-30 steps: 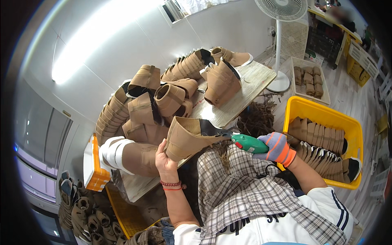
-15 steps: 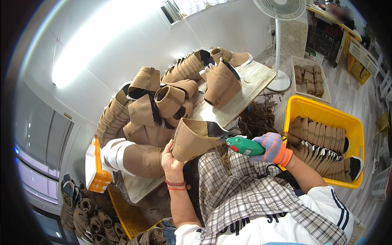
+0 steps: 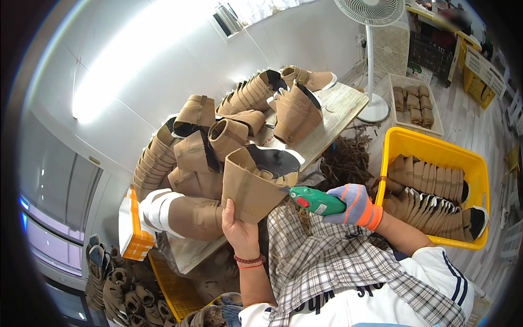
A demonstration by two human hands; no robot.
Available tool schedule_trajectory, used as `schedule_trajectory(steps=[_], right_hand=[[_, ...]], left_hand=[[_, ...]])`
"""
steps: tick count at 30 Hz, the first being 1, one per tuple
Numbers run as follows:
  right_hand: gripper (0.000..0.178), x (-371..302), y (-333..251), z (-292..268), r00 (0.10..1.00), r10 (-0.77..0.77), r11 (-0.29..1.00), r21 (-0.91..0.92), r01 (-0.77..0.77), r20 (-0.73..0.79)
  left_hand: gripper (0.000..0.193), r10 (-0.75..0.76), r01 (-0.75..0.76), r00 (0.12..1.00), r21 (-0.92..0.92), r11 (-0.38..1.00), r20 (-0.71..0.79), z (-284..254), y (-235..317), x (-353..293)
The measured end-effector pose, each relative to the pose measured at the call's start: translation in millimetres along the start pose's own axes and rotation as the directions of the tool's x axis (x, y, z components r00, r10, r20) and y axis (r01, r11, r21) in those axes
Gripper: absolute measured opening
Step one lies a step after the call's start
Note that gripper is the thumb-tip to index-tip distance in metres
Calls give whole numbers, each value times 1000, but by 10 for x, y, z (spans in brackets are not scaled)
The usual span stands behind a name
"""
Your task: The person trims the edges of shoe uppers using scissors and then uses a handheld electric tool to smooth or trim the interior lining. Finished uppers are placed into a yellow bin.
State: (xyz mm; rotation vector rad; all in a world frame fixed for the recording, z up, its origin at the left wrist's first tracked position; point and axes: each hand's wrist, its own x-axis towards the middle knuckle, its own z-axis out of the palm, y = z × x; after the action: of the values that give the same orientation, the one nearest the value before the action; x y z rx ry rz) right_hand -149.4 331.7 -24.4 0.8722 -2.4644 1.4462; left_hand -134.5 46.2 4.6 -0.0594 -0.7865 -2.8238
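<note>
A brown fabric shoe upper (image 3: pixel 253 191) with a dark lining and a white edge is held up in front of me. My left hand (image 3: pixel 239 231), bare and with red bracelets at the wrist, grips its lower left side, thumb on the outer face. In my right hand (image 3: pixel 351 204), wearing a grey and orange glove, is a green handheld power cutter (image 3: pixel 318 200) with a red button. Its dark tip points left and meets or nearly meets the upper's right edge; I cannot tell which. Behind the upper, more brown shoe uppers (image 3: pixel 193 152) stand in stacks and singly.
A worn wooden table (image 3: pixel 340 109) bears the stacks. To the right stand a yellow crate (image 3: pixel 436 143) of uppers, a white bin (image 3: pixel 393 117) and a white fan (image 3: pixel 370 65). Dark scraps (image 3: pixel 346 161) hang by the table. More uppers (image 3: pixel 128 294) lie at lower left beside a yellow basket (image 3: pixel 171 286).
The held upper has turned, showing more of its dark inside and white edge. The cutter has shifted slightly left and down along with my right hand. My left hand has moved slightly right and down.
</note>
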Motion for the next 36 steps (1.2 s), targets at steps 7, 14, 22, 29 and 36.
schedule_trajectory(steps=[7, 14, 22, 29, 36], right_hand=[[51, 10, 49, 160, 987, 111, 967, 243, -81, -112], [52, -144, 377, 28, 947, 231, 961, 202, -188, -221], [57, -257, 677, -81, 889, 393, 907, 260, -332, -236], [55, -172, 892, -81, 852, 463, 873, 295, -389, -246], [56, -252, 1044, 4, 825, 493, 863, 275, -423, -277]], left_hand=[[32, 268, -333, 942, 657, 676, 202, 140, -18, -48], [33, 361, -506, 572, 663, -552, 736, 403, 1125, 1166], [28, 505, -224, 379, 607, -763, 775, 422, 1317, 2100], [29, 141, -52, 989, 802, 595, -40, -886, -1361, 2039], [23, 91, -10, 990, 591, 806, -106, -456, -2001, 2295]])
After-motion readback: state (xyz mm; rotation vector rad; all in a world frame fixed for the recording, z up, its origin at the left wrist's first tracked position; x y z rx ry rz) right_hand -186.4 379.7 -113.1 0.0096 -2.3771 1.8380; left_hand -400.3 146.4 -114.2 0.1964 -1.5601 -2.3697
